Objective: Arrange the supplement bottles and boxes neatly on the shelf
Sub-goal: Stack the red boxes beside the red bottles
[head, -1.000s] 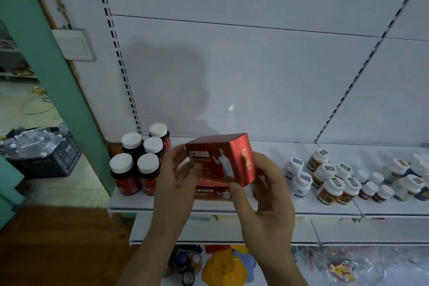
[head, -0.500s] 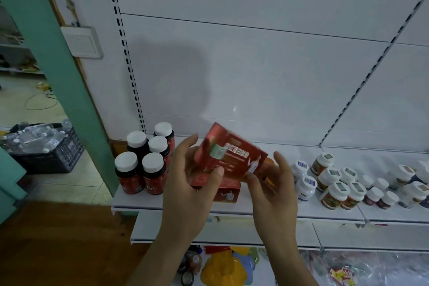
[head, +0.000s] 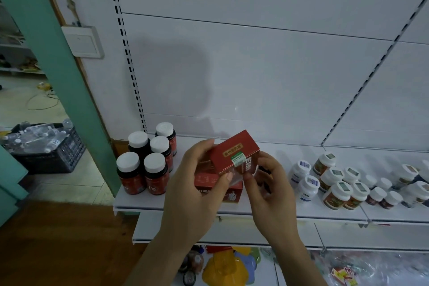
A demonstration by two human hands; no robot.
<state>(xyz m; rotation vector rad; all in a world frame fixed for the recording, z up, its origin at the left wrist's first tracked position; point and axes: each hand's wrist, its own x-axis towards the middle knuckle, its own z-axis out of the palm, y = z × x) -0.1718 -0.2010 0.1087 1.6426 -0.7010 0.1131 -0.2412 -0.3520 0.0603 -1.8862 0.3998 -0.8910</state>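
Observation:
I hold a red supplement box (head: 232,153) tilted above the white shelf (head: 144,204), its sealed end facing me. My left hand (head: 197,195) grips its left side, thumb on the front edge. My right hand (head: 269,190) pinches its right lower corner. Under it a second red box (head: 209,184) lies on the shelf, partly hidden by my hands. Several dark red bottles with white caps (head: 148,160) stand in a cluster at the shelf's left end. Several small white and brown bottles (head: 336,183) are spread along the right.
A green door frame (head: 53,53) borders the shelf on the left, with a black crate of plastic bottles (head: 44,146) on the floor beyond. Below the shelf lie yellow and blue items (head: 229,267) and plastic packaging (head: 371,267). The white back panel rises behind.
The held box has been turned from its front face to its sealed end and lowered toward the box on the shelf. Both hands have shifted their hold on it.

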